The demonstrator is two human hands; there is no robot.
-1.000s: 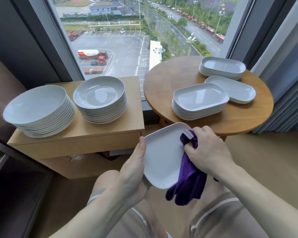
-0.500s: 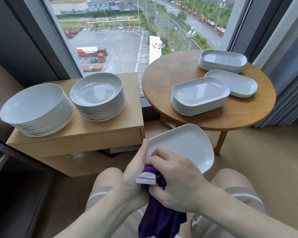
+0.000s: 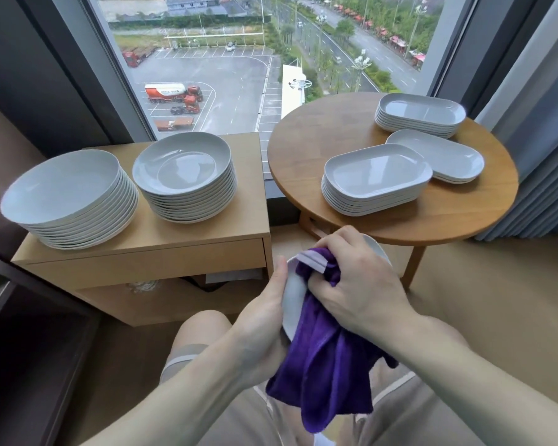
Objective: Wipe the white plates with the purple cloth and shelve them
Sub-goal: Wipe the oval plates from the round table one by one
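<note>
A white oblong plate (image 3: 293, 297) is held over my lap, tilted, with most of it hidden. My left hand (image 3: 264, 313) grips its left edge, thumb on the upper face. My right hand (image 3: 355, 284) clutches the purple cloth (image 3: 322, 358) and presses it onto the plate; the cloth hangs down below the hands. Three stacks of white oblong plates stand on the round wooden table (image 3: 351, 123): a near stack (image 3: 374, 178), a low one (image 3: 438, 156) and a far stack (image 3: 419, 114).
A low wooden cabinet (image 3: 161, 255) on the left carries two stacks of round white plates (image 3: 68, 197) (image 3: 184, 175). A large window is behind, grey curtains (image 3: 541, 162) at the right, and a dark shelf unit (image 3: 20, 333) at the far left. My knees are below.
The plate has tilted from nearly flat toward upright. My right hand with the cloth has moved up and right across its face, covering most of it. The left hand keeps its hold.
</note>
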